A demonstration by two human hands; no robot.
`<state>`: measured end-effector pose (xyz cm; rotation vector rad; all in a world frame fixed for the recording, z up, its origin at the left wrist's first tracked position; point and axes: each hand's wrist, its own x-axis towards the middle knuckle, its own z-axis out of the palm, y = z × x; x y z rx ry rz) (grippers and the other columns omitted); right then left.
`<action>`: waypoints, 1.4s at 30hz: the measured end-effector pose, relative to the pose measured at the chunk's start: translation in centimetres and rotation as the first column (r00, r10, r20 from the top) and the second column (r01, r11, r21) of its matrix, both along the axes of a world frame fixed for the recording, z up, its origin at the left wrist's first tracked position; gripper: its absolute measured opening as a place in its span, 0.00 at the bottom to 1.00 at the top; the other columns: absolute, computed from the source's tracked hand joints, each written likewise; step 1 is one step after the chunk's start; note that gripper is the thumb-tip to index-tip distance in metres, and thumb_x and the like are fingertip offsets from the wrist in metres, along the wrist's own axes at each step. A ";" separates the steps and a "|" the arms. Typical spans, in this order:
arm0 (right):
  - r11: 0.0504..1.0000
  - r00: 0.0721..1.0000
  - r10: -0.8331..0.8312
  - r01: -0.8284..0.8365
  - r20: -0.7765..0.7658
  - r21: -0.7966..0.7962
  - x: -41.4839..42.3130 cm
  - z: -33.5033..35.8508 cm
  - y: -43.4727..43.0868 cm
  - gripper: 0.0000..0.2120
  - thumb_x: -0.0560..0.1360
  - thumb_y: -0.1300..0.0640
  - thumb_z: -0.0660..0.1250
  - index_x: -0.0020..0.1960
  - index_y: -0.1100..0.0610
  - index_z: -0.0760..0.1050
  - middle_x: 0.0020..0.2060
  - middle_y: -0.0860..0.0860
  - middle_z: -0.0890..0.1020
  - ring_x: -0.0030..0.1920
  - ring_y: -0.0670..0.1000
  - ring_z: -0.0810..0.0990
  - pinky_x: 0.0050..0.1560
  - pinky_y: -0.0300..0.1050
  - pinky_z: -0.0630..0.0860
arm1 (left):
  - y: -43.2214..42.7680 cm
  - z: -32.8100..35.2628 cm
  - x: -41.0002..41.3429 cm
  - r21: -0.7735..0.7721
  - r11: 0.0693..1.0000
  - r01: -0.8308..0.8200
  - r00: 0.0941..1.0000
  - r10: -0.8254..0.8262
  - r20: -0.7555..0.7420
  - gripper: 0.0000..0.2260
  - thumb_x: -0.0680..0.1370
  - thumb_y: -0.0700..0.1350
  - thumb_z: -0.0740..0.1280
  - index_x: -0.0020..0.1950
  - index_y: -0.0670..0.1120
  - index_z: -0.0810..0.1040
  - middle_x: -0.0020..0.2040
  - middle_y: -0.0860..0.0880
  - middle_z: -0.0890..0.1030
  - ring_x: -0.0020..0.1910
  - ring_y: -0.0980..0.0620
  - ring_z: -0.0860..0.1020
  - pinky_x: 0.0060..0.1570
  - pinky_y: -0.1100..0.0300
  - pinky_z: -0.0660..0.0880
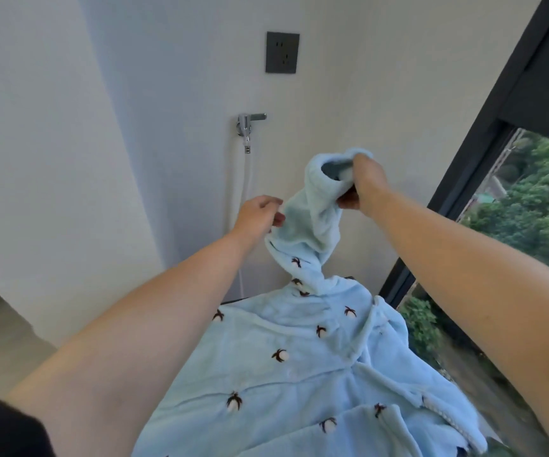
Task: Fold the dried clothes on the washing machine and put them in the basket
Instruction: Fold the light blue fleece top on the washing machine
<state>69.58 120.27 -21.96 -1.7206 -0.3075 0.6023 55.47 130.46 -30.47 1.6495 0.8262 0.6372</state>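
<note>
Gripping a fluffy blue garment (299,357) sleeve, both hands lift it

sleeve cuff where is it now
Head view, centre-right: right hand holds the sleeve cuff up, right of the wall tap; left hand pinches the sleeve lower.

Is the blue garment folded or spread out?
Not folded: the blue garment lies spread, its sleeve held up by the right hand.

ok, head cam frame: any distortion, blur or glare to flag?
Head view: strong wide-angle bend, window frame leans and wall corner curves; soft daylight, no glare or hard shadows; blue garment, left hand and right hand reasonably sharp.
</note>
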 end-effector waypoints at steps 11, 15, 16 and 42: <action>0.842 0.887 0.415 -0.290 0.203 -0.456 -2.7 0.6 -2.1 0.09 0.66 0.58 0.66 0.43 0.62 0.78 0.38 0.57 0.81 0.39 0.55 0.80 0.45 0.46 0.78 | -2.9 4.9 -0.9 -0.022 0.944 0.330 0.924 -0.327 -0.199 0.11 0.76 0.51 0.68 0.55 0.47 0.78 0.48 0.48 0.82 0.42 0.52 0.80 0.44 0.59 0.77; 0.796 0.633 0.498 -0.062 0.593 -0.602 -2.3 1.5 -3.0 0.08 0.72 0.66 0.61 0.34 0.60 0.71 0.31 0.54 0.74 0.34 0.55 0.74 0.31 0.42 0.68 | -3.2 4.0 -1.9 0.028 0.960 0.279 0.922 -0.259 -0.289 0.20 0.77 0.45 0.64 0.69 0.48 0.69 0.62 0.46 0.75 0.52 0.49 0.77 0.46 0.57 0.73; 0.816 0.553 0.488 -0.016 0.675 -0.577 -2.3 1.8 -3.0 0.08 0.70 0.69 0.59 0.36 0.61 0.73 0.33 0.55 0.76 0.37 0.56 0.75 0.33 0.42 0.69 | -3.1 3.5 -2.1 0.064 0.963 0.260 0.927 -0.231 -0.296 0.27 0.76 0.45 0.66 0.74 0.50 0.61 0.67 0.46 0.70 0.57 0.47 0.75 0.48 0.56 0.73; 0.249 0.345 0.926 -0.257 0.152 -0.934 -5.8 -11.8 -2.9 0.20 0.75 0.57 0.64 0.65 0.61 0.70 0.51 0.51 0.71 0.50 0.52 0.72 0.49 0.43 0.70 | -0.4 -6.9 -15.4 -0.666 0.698 0.262 0.962 -0.137 0.235 0.16 0.68 0.38 0.74 0.54 0.41 0.79 0.51 0.42 0.81 0.50 0.45 0.79 0.46 0.53 0.80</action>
